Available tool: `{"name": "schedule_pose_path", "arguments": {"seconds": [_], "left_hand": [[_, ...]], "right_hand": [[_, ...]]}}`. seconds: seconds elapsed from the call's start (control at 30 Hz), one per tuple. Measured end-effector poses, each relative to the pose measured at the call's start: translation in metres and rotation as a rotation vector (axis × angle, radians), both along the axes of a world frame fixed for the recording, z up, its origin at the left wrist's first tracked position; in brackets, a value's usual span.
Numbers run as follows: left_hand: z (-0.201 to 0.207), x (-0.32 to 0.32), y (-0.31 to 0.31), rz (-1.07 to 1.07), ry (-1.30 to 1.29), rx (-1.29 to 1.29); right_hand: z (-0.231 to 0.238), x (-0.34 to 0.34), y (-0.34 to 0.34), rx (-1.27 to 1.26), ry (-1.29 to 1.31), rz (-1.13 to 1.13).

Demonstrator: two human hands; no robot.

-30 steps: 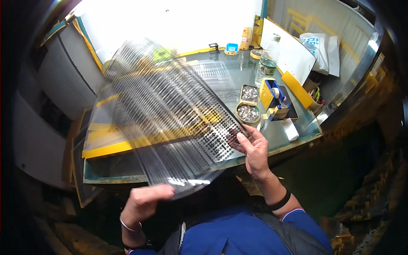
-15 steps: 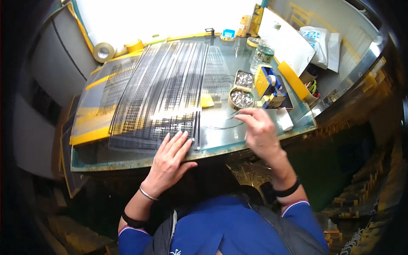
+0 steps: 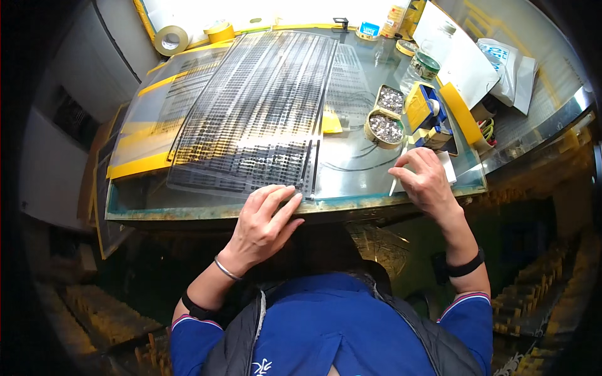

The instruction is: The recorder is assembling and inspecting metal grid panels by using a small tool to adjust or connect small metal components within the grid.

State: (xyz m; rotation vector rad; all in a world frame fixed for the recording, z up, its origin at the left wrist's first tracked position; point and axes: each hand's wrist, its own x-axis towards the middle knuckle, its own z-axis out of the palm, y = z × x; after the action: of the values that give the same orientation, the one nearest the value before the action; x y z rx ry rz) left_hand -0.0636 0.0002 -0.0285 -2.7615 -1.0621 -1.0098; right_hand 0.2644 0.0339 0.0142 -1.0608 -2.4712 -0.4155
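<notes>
A large transparent film sheet [image 3: 251,119] printed with rows of dark marks lies on the glass-topped table. The fingertips of my left hand [image 3: 263,219] rest at its near right corner, fingers stretched and a little apart. Over the table's near right part, my right hand [image 3: 426,182] is pinched, with a thin whitish sliver [image 3: 393,187] pointing down from its fingertips; its exact kind is unclear. Just beyond that hand stand a blue and yellow tape dispenser [image 3: 421,108] and an open round tin [image 3: 385,128] of small silvery bits. A white paper piece [image 3: 447,167] lies partly behind the hand.
More yellow-edged film [image 3: 135,141] lies at the left, below tape rolls [image 3: 170,40]. A second tin [image 3: 390,99], a clear jar [image 3: 424,66] and a yellow-edged holder [image 3: 463,116] stand at the right. A small yellow piece [image 3: 331,122] lies beside the sheet. The table's near edge [image 3: 351,202] bounds the work area.
The view has shifted, so the table appears higher. My right hand has moved right and nearer the table's right end, and the whitish sliver now shows clearly. My left hand stays by the sheet's near corner.
</notes>
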Motion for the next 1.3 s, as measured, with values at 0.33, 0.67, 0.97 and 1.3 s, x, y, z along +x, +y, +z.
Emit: {"name": "schedule_pose_path", "arguments": {"seconds": [0.33,0.67,0.97,1.3], "left_hand": [[0.001,0.020,0.002,0.003,0.067,-0.051],[-0.003,0.025,0.003,-0.042,0.008,-0.066],[-0.003,0.030,0.004,-0.036,0.033,-0.069],[-0.001,0.031,0.009,-0.065,0.013,-0.085]], "right_hand": [[-0.016,-0.061,-0.025,-0.264,0.908,0.349],[-0.020,-0.081,-0.021,-0.322,0.814,0.139],[-0.045,-0.070,-0.028,-0.268,0.636,0.129],[-0.059,-0.074,-0.029,-0.174,0.677,0.188]]}}
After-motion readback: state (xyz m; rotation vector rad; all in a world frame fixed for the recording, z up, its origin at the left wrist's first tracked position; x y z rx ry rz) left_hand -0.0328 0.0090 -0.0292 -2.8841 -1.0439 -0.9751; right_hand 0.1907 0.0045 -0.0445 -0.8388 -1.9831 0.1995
